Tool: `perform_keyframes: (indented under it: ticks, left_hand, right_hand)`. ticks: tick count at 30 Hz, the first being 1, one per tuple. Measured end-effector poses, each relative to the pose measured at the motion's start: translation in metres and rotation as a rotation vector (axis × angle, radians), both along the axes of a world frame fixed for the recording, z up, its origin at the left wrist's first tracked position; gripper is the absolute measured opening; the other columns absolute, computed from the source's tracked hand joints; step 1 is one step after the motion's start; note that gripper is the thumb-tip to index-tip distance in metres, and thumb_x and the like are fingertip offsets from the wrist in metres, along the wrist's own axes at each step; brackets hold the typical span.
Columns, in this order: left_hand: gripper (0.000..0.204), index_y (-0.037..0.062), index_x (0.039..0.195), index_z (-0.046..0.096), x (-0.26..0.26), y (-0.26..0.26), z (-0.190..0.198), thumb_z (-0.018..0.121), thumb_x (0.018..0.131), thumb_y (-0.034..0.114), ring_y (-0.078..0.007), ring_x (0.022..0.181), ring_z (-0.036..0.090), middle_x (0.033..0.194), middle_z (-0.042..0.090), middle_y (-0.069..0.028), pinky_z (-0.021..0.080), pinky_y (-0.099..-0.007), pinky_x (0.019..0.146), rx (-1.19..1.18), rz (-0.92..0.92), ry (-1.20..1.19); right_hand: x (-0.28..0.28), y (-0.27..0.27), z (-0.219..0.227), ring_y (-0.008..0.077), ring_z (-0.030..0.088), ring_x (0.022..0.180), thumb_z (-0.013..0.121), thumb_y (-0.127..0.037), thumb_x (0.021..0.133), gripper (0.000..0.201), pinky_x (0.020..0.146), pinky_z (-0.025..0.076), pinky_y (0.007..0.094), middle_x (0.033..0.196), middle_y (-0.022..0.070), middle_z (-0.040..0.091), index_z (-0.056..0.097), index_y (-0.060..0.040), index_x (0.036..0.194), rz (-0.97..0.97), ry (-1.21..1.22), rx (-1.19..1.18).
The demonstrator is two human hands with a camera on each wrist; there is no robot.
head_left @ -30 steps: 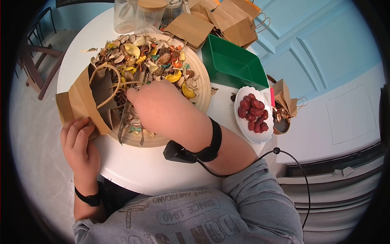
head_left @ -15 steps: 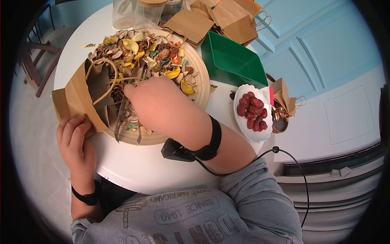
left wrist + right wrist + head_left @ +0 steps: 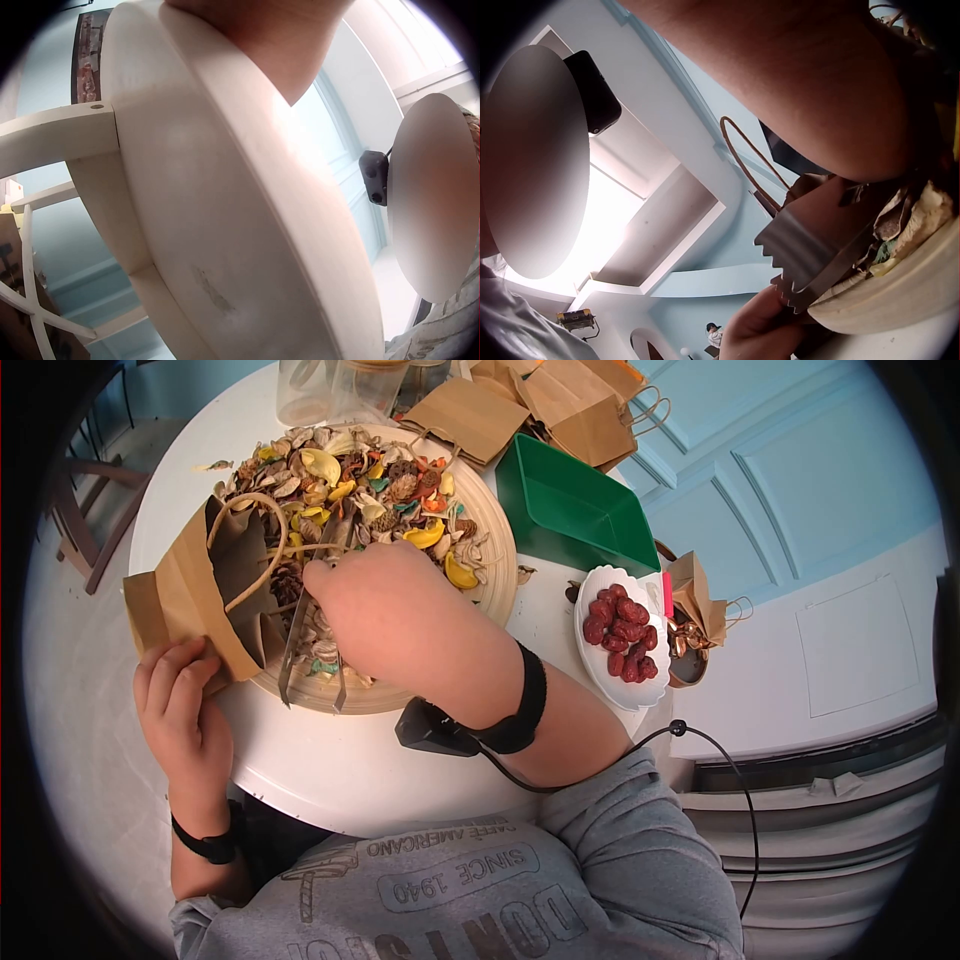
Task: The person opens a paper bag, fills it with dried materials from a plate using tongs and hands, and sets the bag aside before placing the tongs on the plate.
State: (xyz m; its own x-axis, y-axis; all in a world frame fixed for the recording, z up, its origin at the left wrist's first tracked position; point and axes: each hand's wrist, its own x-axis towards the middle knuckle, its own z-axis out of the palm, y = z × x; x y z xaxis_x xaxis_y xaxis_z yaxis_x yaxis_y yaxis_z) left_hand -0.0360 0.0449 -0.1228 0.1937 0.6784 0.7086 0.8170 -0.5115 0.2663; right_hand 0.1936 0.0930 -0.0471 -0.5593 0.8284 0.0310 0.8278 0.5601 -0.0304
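My right hand [image 3: 365, 600] grips metal tongs [image 3: 295, 650] over the round wooden tray [image 3: 492, 550], which is heaped with potpourri [image 3: 400, 485] of dried petals and cones. The tongs' serrated ends [image 3: 799, 247] point back toward my body in the right wrist view. Beside the tray a brown paper bag [image 3: 185, 600] leans with its mouth toward the petals. My left hand [image 3: 185, 710] holds the bag's near side with bent fingers. A dark pinecone [image 3: 287, 582] lies right by the bag's mouth. One looped bag handle [image 3: 282, 550] stands up close to my right hand.
A green box [image 3: 575, 510] stands right of the tray, with a white scalloped dish [image 3: 590, 670] of red dates [image 3: 627, 630] nearer me. Folded paper bags [image 3: 470, 422] and clear jars [image 3: 365, 395] sit at the back. The white table's edge [image 3: 300, 812] is close to my body.
The bag and my left hand have shifted slightly left. My right hand and the tongs have moved a little left too, staying over the potpourri, with the grip unchanged.
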Motion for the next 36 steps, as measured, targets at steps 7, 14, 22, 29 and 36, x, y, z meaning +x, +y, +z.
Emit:
perform_keyframes:
  ticks: [7,14,22,29,36]
  left_hand:
    - [0.035,-0.0019,0.088,0.062,0.0002,-0.0001,0.0002,0.049,0.058,-0.014,-0.036,0.102,0.057,0.102,0.065,-0.014,0.045,-0.0419,0.091,-0.012,-0.012,-0.018]
    - [0.034,-0.0018,0.088,0.062,0.0007,-0.0013,-0.001,0.049,0.059,-0.015,-0.0358,0.103,0.057,0.103,0.065,-0.0138,0.045,-0.0419,0.091,-0.017,0.004,-0.015]
    - [0.034,-0.0011,0.089,0.063,0.0002,-0.0019,-0.0016,0.05,0.061,-0.015,-0.0365,0.105,0.057,0.105,0.065,-0.0132,0.045,-0.0422,0.093,-0.032,0.009,-0.015]
    - [0.034,-0.0004,0.09,0.063,-0.0012,-0.0011,-0.0016,0.05,0.061,-0.014,-0.0364,0.105,0.057,0.105,0.065,-0.0131,0.045,-0.0425,0.092,-0.026,0.0,-0.003]
    - [0.034,-0.0009,0.089,0.063,-0.0016,-0.0006,-0.0024,0.05,0.06,-0.014,-0.0368,0.105,0.056,0.105,0.065,-0.013,0.045,-0.0434,0.093,-0.022,0.007,-0.001]
  right_hand:
    - [-0.0001,0.001,-0.003,0.033,0.068,0.079,0.064,-0.007,0.076,0.022,0.071,0.053,0.0431,0.081,0.0148,0.068,0.062,-0.0016,0.097,-0.006,-0.006,0.0]
    - [-0.0023,0.0008,-0.002,0.0321,0.068,0.08,0.065,-0.007,0.076,0.022,0.072,0.054,0.0424,0.082,0.0143,0.068,0.062,-0.0024,0.097,-0.016,-0.052,0.019]
    - [-0.0026,0.0014,-0.0031,0.0317,0.068,0.079,0.066,-0.008,0.075,0.024,0.071,0.054,0.0422,0.081,0.0141,0.068,0.062,-0.0029,0.099,-0.026,-0.05,0.009]
    - [-0.0012,0.0012,-0.0022,0.0323,0.068,0.08,0.063,-0.008,0.078,0.021,0.072,0.053,0.0429,0.081,0.0139,0.068,0.062,-0.0031,0.098,-0.017,-0.026,0.012]
    - [-0.0022,0.0012,-0.0008,0.0314,0.068,0.08,0.064,-0.008,0.077,0.022,0.074,0.052,0.0424,0.081,0.0134,0.068,0.062,-0.0034,0.099,-0.023,-0.027,-0.018]
